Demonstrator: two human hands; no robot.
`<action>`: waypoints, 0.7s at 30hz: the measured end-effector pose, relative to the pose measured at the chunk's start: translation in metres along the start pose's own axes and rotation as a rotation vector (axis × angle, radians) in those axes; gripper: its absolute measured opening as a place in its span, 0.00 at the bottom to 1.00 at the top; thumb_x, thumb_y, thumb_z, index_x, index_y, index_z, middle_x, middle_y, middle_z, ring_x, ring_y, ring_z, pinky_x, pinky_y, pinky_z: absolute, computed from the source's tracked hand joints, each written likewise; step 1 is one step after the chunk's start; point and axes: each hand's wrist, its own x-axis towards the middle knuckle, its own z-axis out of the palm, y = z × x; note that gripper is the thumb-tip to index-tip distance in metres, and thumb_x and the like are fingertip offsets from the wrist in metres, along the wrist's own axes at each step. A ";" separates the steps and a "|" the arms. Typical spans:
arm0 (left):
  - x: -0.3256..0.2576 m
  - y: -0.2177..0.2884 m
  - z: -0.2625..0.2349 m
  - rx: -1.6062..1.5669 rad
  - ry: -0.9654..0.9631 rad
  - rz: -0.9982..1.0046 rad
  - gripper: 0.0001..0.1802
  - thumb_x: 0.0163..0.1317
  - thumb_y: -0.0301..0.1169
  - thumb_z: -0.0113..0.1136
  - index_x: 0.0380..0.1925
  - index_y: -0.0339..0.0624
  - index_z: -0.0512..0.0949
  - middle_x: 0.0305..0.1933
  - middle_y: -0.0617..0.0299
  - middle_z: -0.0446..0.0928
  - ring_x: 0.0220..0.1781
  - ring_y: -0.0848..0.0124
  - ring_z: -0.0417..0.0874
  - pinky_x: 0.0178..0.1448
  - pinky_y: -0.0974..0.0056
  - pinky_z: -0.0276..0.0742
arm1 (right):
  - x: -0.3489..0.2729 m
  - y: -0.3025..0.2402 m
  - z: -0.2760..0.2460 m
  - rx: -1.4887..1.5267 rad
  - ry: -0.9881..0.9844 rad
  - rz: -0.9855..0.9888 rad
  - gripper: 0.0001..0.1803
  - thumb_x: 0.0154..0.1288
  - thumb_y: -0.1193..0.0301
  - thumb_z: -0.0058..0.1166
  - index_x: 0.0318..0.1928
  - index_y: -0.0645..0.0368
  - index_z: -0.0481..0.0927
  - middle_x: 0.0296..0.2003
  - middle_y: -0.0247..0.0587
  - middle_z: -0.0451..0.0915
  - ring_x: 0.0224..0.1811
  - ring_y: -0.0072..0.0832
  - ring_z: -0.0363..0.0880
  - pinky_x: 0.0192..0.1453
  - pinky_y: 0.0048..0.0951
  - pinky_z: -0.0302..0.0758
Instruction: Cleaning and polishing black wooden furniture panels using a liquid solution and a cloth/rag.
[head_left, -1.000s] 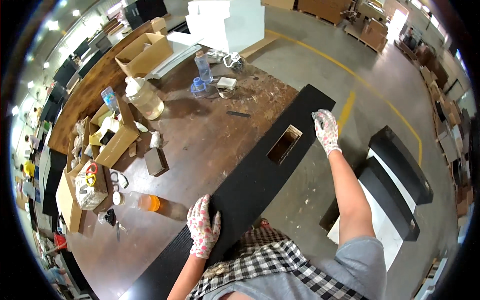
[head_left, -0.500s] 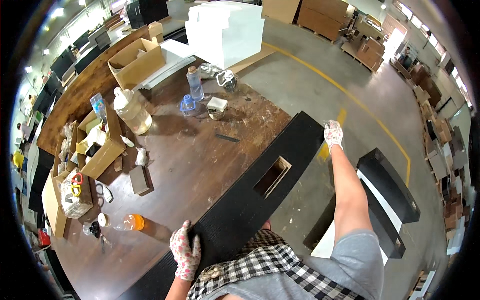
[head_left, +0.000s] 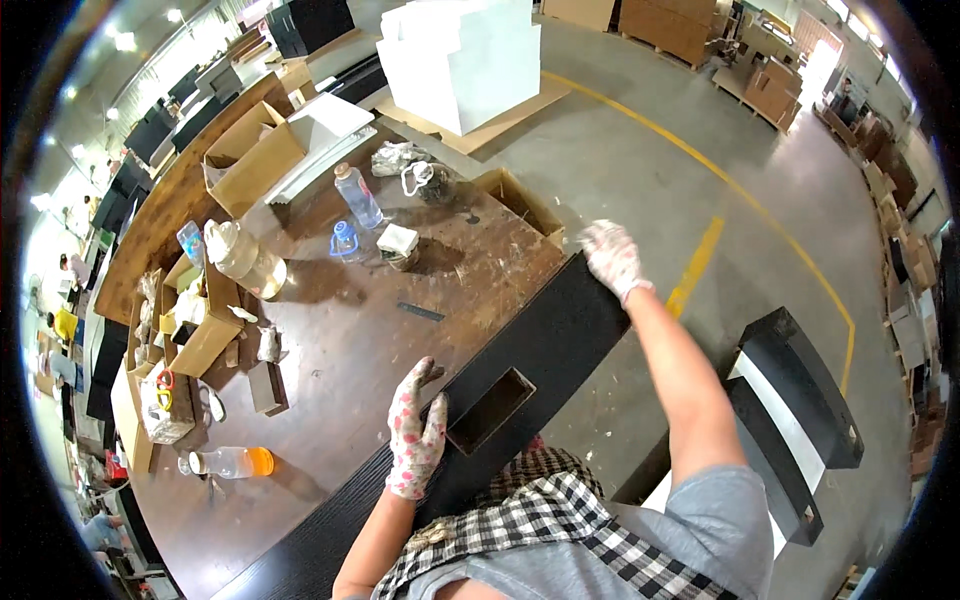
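A long black board (head_left: pixel 560 340) with a rectangular cut-out (head_left: pixel 492 411) lies along the near right edge of the brown table. My left hand (head_left: pixel 415 440), in a white glove with pink spots, is at the board beside the cut-out. Its fingers point up and its thumb stands apart; it grips nothing. At the board's far end is my right hand (head_left: pixel 612 260), in the same kind of glove, over the end edge. Motion smears its fingers, so their hold on the board cannot be made out.
On the table (head_left: pixel 340 370) stand a large clear jug (head_left: pixel 245 262), a water bottle (head_left: pixel 358 197), an orange-bottomed bottle (head_left: pixel 232 462) and open cardboard boxes (head_left: pixel 255 160). Black curved panels (head_left: pixel 800 385) lie at the right. A white stack (head_left: pixel 460 65) stands beyond the table.
My left hand has moved up and right, its fingers lifting and spreading. My right hand has moved left over the board's end. The board has shifted nearer to me, and the view has turned slightly.
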 end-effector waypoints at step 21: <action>0.054 -0.047 0.048 -0.873 0.420 -0.370 0.28 0.63 0.21 0.57 0.64 0.37 0.63 0.57 0.59 0.73 0.58 0.70 0.75 0.64 0.64 0.70 | 0.070 -0.200 0.028 0.720 -0.091 -0.224 0.18 0.63 0.66 0.58 0.50 0.62 0.79 0.49 0.50 0.79 0.54 0.44 0.75 0.60 0.40 0.71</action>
